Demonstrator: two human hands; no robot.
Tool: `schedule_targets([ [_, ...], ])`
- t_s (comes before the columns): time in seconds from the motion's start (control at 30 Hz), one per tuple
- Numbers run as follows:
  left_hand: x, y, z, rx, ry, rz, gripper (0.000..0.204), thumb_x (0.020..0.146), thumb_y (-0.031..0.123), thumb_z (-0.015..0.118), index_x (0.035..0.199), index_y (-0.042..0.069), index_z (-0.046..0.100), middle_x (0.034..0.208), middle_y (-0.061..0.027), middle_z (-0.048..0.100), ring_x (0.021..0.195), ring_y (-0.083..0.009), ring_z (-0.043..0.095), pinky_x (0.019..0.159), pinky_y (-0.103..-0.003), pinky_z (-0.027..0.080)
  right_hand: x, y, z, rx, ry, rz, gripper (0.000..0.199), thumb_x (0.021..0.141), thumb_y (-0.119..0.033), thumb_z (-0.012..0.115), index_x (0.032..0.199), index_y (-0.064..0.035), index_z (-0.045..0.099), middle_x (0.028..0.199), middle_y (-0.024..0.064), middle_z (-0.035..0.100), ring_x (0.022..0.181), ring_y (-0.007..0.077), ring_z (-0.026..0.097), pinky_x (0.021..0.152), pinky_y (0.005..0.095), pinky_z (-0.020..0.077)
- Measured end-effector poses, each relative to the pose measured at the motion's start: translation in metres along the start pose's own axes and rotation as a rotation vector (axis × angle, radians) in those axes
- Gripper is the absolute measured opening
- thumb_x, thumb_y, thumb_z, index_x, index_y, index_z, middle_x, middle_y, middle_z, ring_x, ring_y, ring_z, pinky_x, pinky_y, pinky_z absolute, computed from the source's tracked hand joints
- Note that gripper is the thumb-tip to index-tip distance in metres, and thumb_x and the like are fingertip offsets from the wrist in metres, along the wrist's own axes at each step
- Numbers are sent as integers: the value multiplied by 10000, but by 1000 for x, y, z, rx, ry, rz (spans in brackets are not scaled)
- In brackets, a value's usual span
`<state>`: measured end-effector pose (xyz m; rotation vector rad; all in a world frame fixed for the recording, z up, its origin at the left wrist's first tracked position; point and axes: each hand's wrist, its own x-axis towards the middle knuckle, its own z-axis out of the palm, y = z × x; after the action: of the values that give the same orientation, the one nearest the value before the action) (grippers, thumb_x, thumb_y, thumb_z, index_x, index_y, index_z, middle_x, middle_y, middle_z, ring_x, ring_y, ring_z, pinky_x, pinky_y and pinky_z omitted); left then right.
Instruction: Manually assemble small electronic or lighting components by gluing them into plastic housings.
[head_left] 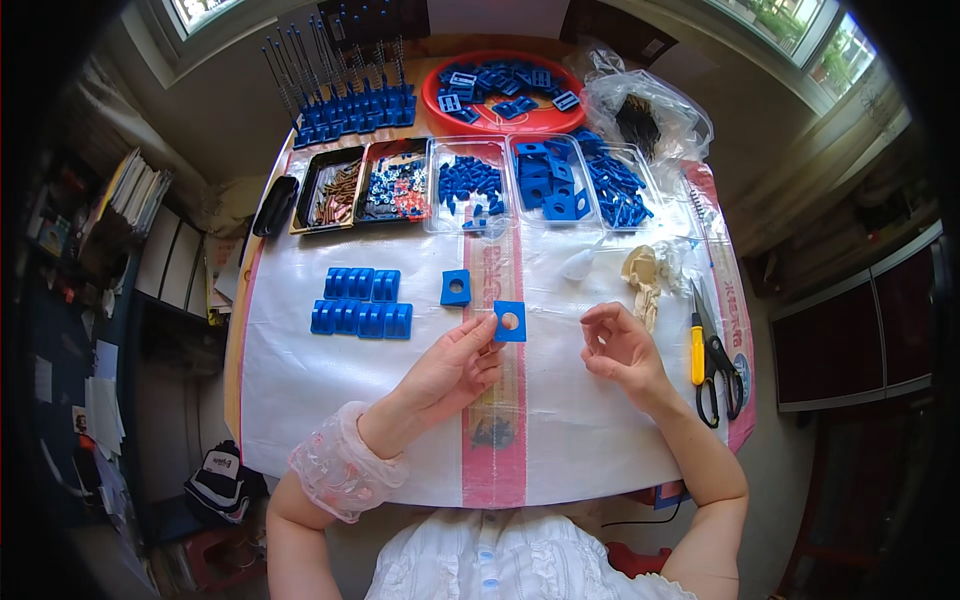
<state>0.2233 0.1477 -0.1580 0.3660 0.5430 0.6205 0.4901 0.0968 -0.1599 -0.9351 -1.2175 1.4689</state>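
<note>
My left hand [462, 362] pinches a blue square plate with a round hole [517, 334] between thumb and fingers, above the middle of the table. Just beyond it lies a small stack of similar blue plates [457, 297]. To the right, my right hand [627, 352] hovers with loosely curled fingers, thumb and fingertips slightly apart. Nothing shows in it. Two rows of blue ridged parts [361, 302] rest on the left of the table.
Trays of screws [336, 187], nuts [397, 187], small blue pieces [470, 180], blue plates [548, 178] and blue parts [618, 190] line the back. Behind them stand a red basin [433, 98] and upright rods in blue bases [357, 117]. Scissors [711, 375] and a yellow-handled tool [697, 352] lie at right.
</note>
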Motion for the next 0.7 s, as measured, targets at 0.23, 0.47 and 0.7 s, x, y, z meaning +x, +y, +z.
schedule_targets([
  [0.23, -14, -5, 20, 7, -62, -3, 262, 1079, 313, 521, 1156, 83, 620, 876, 60, 501, 694, -46, 351, 590, -194, 341, -1, -5, 7, -3, -27, 37, 692, 790, -45, 833, 1388, -54, 484, 1089, 8, 501, 936, 84, 504, 862, 267, 452],
  [0.47, -24, -15, 32, 10, -30, -3, 245, 1083, 306, 514, 1152, 94, 616, 897, 68, 500, 695, -41, 353, 600, -195, 351, -3, 5, 15, 14, -144, 72, 742, 774, -27, 851, 1409, -60, 467, 1115, 26, 514, 939, 86, 528, 811, 259, 465],
  [0.7, -24, -20, 40, -19, -34, 27, 250, 1079, 311, 524, 1159, 92, 616, 906, 68, 528, 702, -41, 357, 591, -195, 345, -3, 0, 15, 65, -171, 80, 771, 766, 5, 837, 1421, -71, 439, 1135, 25, 542, 937, 109, 531, 804, 270, 470],
])
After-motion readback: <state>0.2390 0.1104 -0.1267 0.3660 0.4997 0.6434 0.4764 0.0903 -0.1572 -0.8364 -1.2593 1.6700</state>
